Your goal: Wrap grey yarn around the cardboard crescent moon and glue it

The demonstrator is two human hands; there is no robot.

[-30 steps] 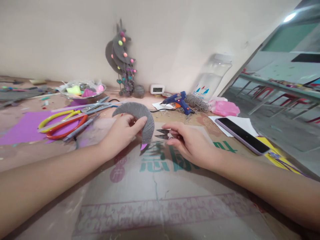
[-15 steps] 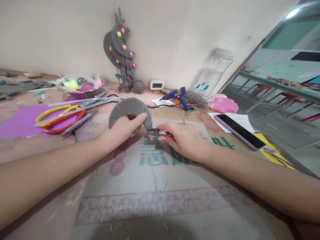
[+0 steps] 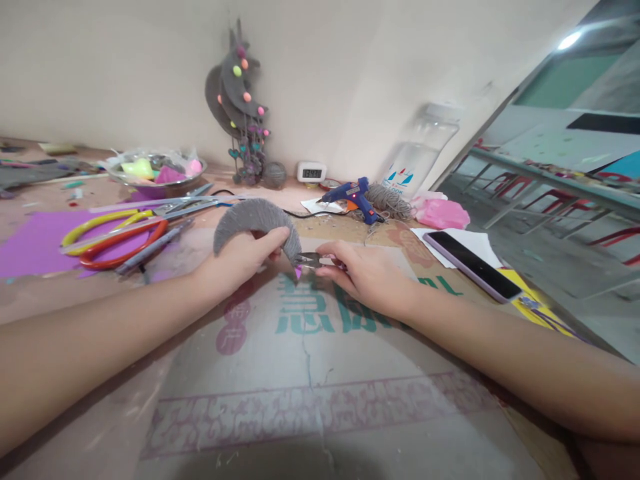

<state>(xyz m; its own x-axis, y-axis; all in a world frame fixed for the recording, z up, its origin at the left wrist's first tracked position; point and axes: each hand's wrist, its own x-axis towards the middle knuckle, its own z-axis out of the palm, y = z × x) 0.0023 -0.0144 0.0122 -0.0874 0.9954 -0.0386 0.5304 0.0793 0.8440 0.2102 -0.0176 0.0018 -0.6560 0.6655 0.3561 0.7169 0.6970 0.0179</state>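
Observation:
A grey yarn-wrapped crescent (image 3: 257, 217) is held in my left hand (image 3: 247, 257), with the thumb laid over its inner edge. My right hand (image 3: 367, 273) is closed on small scissors (image 3: 313, 261), whose parted blades point left at the crescent's right tip. A tiny purple piece (image 3: 299, 271) sticks out below that tip. Both hands are above a printed cardboard sheet (image 3: 260, 380).
Behind the hands are a blue glue gun (image 3: 353, 198), grey yarn (image 3: 390, 200), a small clock (image 3: 311, 172) and a bottle (image 3: 423, 150). Large scissors (image 3: 123, 240) and a bowl (image 3: 155, 183) are at left, a phone (image 3: 473, 265) at right. Decorated crescents (image 3: 235, 100) hang on the wall.
The small scissors' blades now show parted, and the purple piece sits just under the crescent's tip. The whole view has shifted slightly.

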